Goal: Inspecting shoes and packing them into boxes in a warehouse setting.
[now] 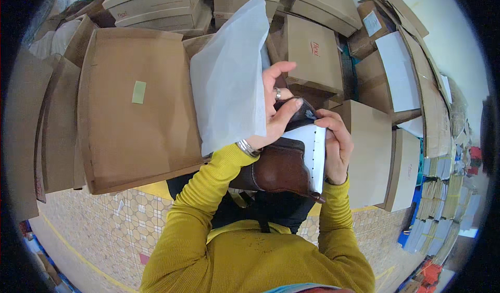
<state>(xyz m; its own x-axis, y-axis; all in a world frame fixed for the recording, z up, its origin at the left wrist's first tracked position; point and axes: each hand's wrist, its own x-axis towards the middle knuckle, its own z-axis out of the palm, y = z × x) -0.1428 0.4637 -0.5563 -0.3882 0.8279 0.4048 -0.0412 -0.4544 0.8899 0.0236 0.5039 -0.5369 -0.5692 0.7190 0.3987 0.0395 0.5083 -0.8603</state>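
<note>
In front of my body is a brown leather piece (281, 170) that resembles a shoe upper, though its exact kind is unclear. A white strip (308, 143) with a row of small dark marks runs along its right side. My left hand (275, 108), wearing a ring and bracelets, has its thumb closed on the dark upper flap, index finger raised. At the right, the fingers of my right hand (337, 142) pinch the piece's upper edge. A translucent white sheet or bag (229, 85) stands against my left hand; whether those fingers touch it is hidden.
An open cardboard box (135, 142) with a small yellow-green label (139, 92) lies at the left. Several closed shoe boxes (315, 53) are stacked behind, and a tall tan box (364, 152) is beside my right hand. Bundled papers (437, 209) are piled at far right.
</note>
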